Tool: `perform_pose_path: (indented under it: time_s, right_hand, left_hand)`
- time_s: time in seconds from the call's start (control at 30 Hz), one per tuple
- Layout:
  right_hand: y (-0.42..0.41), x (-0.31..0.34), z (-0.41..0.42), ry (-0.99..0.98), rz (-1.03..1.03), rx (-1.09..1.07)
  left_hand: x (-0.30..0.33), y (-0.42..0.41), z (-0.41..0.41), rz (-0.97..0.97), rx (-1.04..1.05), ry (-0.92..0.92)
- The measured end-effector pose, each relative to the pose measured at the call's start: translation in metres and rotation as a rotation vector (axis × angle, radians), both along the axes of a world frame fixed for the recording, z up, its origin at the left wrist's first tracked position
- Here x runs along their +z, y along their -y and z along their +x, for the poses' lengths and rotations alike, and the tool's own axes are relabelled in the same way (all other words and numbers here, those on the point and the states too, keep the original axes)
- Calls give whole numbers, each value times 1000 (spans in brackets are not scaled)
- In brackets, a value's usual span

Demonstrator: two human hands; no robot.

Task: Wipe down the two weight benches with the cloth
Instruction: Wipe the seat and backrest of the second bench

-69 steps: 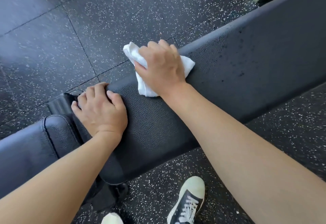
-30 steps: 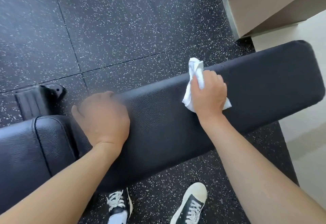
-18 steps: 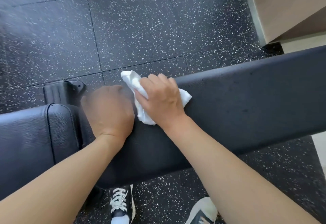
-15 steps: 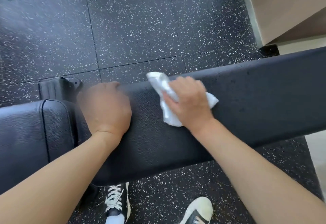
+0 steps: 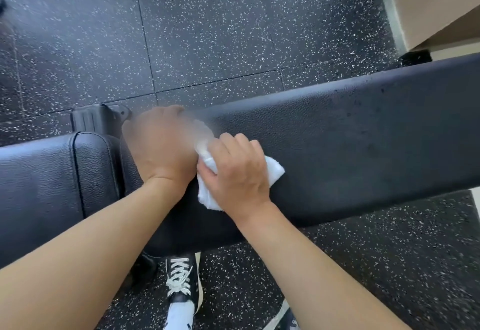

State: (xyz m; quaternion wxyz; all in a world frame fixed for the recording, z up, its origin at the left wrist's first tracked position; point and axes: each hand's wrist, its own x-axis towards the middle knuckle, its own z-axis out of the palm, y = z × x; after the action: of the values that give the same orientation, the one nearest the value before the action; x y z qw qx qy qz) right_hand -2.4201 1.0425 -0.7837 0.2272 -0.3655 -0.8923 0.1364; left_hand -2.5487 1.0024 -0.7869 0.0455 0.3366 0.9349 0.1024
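Black padded bench (image 5: 350, 158) runs from 9 to 3 o'clock, its seat pad (image 5: 39, 187) split off by a gap at 9. Left hand (image 5: 161, 145) lies blurred on the pad's end by that gap; its finger pose I cannot tell. Touching it, right hand (image 5: 237, 174) curls over a crumpled white cloth (image 5: 274, 171) at centre. Long bare pad stretches toward 3, dotted with dark specks. Speckled floor (image 5: 207, 31) lies open at 12.

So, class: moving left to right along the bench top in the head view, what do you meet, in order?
Seat pad → left hand → white cloth → right hand → long back pad.
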Motion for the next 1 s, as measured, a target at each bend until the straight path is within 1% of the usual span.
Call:
perform_pose_path:
  time_s: [0.07, 0.13, 0.2, 0.3, 0.37, 0.43, 0.53, 0.6, 0.67, 0.73, 0.8, 0.87, 0.93, 1.0]
  right_hand:
    - [-4, 0, 10, -18, 3, 69]
    - [-18, -1, 39, 5, 47, 162]
    - [-43, -3, 81, 47, 108, 160]
    - [-91, -4, 149, 61, 116, -41]
    - [-102, -4, 170, 73, 78, -210]
    - [-91, -6, 160, 84, 70, -275]
    - [-54, -6, 104, 83, 71, -151]
    - [-30, -3, 58, 65, 37, -70]
    - [-11, 0, 20, 52, 7, -31]
    - [-4, 0, 1, 29, -20, -31]
    - [-6, -1, 2, 4, -32, -13]
    - [-9, -1, 20, -2, -11, 57]
    - [-21, -3, 52, 12, 28, 103]
    - [-43, -8, 101, 40, 65, 62]
  left_hand:
    - [-1, 2, 0, -7, 2, -6]
    - [-2, 1, 1, -1, -4, -14]
    - [-3, 1, 1, -1, -11, -31]
    - [-6, 2, -1, 3, -12, -43]
    - [-7, 1, -1, 5, -7, -43]
    - [-5, 0, 0, -3, -9, -33]
    - [-2, 0, 1, -24, -9, -27]
    - [-2, 1, 1, -24, -8, -29]
    - [-3, 1, 0, -18, 0, -29]
    - [-3, 0, 0, -29, 1, -28]
    - [-4, -1, -1, -44, 7, -31]
    - [-2, -1, 0, -51, 4, -31]
    - [0, 0, 0, -50, -3, -35]
    - [1, 0, 0, -51, -9, -36]
